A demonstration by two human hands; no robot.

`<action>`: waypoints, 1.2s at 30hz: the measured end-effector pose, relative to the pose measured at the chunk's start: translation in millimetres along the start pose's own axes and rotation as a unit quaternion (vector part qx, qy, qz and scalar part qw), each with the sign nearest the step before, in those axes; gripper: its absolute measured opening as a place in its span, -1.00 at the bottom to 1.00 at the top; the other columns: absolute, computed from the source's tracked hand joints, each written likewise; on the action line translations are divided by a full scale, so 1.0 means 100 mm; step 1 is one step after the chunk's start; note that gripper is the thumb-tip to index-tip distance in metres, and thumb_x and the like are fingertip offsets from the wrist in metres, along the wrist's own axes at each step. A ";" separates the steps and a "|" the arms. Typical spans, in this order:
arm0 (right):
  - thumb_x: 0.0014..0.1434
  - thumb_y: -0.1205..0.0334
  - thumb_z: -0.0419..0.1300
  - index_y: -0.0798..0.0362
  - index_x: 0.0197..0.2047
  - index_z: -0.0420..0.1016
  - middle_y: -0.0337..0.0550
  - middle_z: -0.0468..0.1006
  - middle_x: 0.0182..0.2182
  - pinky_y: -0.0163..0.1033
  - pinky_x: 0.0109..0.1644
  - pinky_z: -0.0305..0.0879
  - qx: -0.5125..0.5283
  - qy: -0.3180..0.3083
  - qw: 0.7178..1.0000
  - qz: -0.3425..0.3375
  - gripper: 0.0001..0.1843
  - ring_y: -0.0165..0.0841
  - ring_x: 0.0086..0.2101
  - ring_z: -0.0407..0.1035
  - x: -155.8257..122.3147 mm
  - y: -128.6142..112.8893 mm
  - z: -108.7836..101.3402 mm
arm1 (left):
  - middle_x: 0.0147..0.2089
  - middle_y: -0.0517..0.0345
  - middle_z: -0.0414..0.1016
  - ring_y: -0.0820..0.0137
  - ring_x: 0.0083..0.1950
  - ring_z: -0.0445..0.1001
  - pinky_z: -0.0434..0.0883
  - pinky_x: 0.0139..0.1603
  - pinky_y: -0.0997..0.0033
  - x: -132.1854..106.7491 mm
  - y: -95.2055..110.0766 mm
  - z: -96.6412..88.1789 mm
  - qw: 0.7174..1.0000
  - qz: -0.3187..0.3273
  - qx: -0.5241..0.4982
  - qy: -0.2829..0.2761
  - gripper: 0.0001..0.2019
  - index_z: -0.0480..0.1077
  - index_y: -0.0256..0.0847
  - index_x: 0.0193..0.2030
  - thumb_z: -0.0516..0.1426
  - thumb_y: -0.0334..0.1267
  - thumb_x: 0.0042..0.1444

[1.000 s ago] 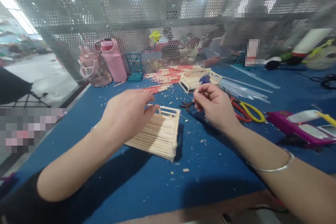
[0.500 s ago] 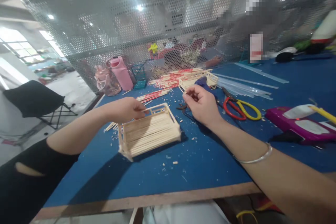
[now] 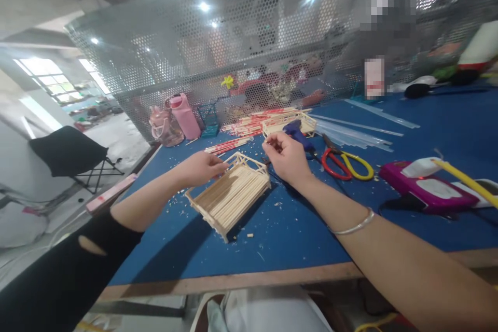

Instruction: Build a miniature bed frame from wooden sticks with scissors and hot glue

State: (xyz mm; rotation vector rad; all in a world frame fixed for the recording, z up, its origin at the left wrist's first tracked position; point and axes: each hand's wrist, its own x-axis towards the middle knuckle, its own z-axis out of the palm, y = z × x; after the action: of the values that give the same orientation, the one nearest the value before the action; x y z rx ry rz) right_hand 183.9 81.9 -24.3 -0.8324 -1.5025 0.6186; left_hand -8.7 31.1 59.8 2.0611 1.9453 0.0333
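Observation:
My left hand (image 3: 203,167) is closed on the far left rail of a small wooden-stick tray (image 3: 237,194), which has a slatted bottom and low railed sides. The tray is slightly tilted above the blue table. To its right, my right hand (image 3: 288,160) is held in a pinch, fingertips close to the tray's far end but apart from it. Whatever those fingertips hold, if anything, is too small to make out. Just behind the right hand lie a blue glue gun (image 3: 298,132) and a second stick tray (image 3: 270,127), partly covered.
Red-marked stick bundles (image 3: 249,123) and clear glue sticks (image 3: 350,135) lie at the back. Red-and-yellow-handled cutters (image 3: 337,165) and a magenta device (image 3: 426,187) are on the right. Pink bottles (image 3: 184,116) stand by the perforated metal screen (image 3: 233,46). Scraps litter the blue table (image 3: 295,249).
The tray has turned in my left hand, so its near corner now points toward me. My right hand stays pinched. The whole view has shifted a little.

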 end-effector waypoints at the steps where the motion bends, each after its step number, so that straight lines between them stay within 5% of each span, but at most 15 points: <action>1: 0.01 0.25 0.09 0.02 -0.46 0.28 -0.28 0.36 -0.58 -0.30 -0.44 0.15 -0.003 -0.002 1.000 -0.001 -0.94 -0.44 -0.54 0.22 0.00 0.00 0.00 | -0.28 0.03 0.60 0.31 -0.28 0.52 0.37 -0.29 0.40 0.03 0.00 0.01 1.000 0.005 0.011 0.006 -0.61 0.50 -0.21 -0.35 -0.01 0.02 0.09; 6: 0.03 0.23 0.09 0.03 -0.44 0.31 -0.26 0.37 -0.58 -0.29 -0.41 0.17 -0.018 -0.009 1.000 -0.011 -0.93 -0.41 -0.53 0.23 -0.01 0.00 0.01 | -0.35 0.03 0.60 0.29 -0.32 0.52 0.36 -0.36 0.43 0.11 0.00 0.06 0.999 0.007 0.012 0.031 -0.64 0.47 -0.20 -0.50 0.01 -0.01 0.06; 11: 0.08 0.23 0.08 0.04 -0.43 0.37 -0.24 0.40 -0.57 -0.29 -0.41 0.17 -0.056 -0.020 0.998 -0.028 -0.89 -0.41 -0.53 0.25 -0.03 -0.02 0.00 | -0.34 0.02 0.60 0.31 -0.33 0.52 0.37 -0.37 0.44 0.13 0.04 0.09 0.999 0.004 -0.041 0.019 -0.68 0.49 -0.23 -0.43 0.05 -0.03 0.03; 18: 0.12 0.26 0.11 0.07 -0.44 0.49 -0.18 0.50 -0.51 -0.27 -0.30 0.24 -0.105 -0.054 0.980 -0.162 -0.83 -0.38 -0.44 0.36 -0.01 -0.03 -0.02 | -0.34 0.09 0.54 0.32 -0.24 0.48 0.30 -0.46 0.52 0.24 -0.08 0.09 0.972 -0.026 -0.220 -0.078 -0.64 0.48 -0.22 -0.42 0.22 0.08 -0.14; 24: 0.17 0.33 0.08 0.08 -0.36 0.49 -0.17 0.58 -0.43 -0.28 -0.20 0.27 -0.143 -0.049 0.957 -0.248 -0.84 -0.39 -0.37 0.41 -0.11 -0.25 -0.07 | -0.42 0.18 0.45 0.45 -0.39 0.35 0.14 -0.54 0.55 0.25 -0.25 0.24 0.943 -0.011 -0.327 -0.065 -0.54 0.48 -0.21 -0.44 0.21 0.21 -0.17; 30: 0.19 0.35 0.09 0.05 -0.34 0.48 -0.27 0.59 -0.40 -0.40 -0.28 0.29 -0.067 -0.184 0.964 -0.180 -0.85 -0.50 -0.39 0.44 -0.26 -0.39 0.04 | -0.41 0.19 0.43 0.47 -0.40 0.34 0.21 -0.52 0.55 0.29 -0.37 0.43 0.901 -0.004 -0.430 -0.057 -0.51 0.49 -0.21 -0.37 0.14 0.24 -0.08; 36: 0.18 0.37 0.08 0.04 -0.32 0.50 -0.26 0.61 -0.36 -0.37 -0.24 0.28 -0.102 -0.175 0.970 -0.134 -0.84 -0.47 -0.35 0.45 -0.37 -0.48 0.14 | -0.55 0.29 0.39 0.57 -0.57 0.28 0.18 -0.55 0.56 0.29 -0.40 0.57 0.846 -0.026 -0.527 -0.078 -0.81 0.49 -0.22 -0.43 0.24 -0.12 -0.08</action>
State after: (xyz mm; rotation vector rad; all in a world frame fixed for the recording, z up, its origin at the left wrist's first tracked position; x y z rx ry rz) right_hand 162.9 25.5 -9.9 -0.6801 -1.9879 0.4273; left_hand -32.1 49.2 -9.8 1.2024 1.3512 0.7240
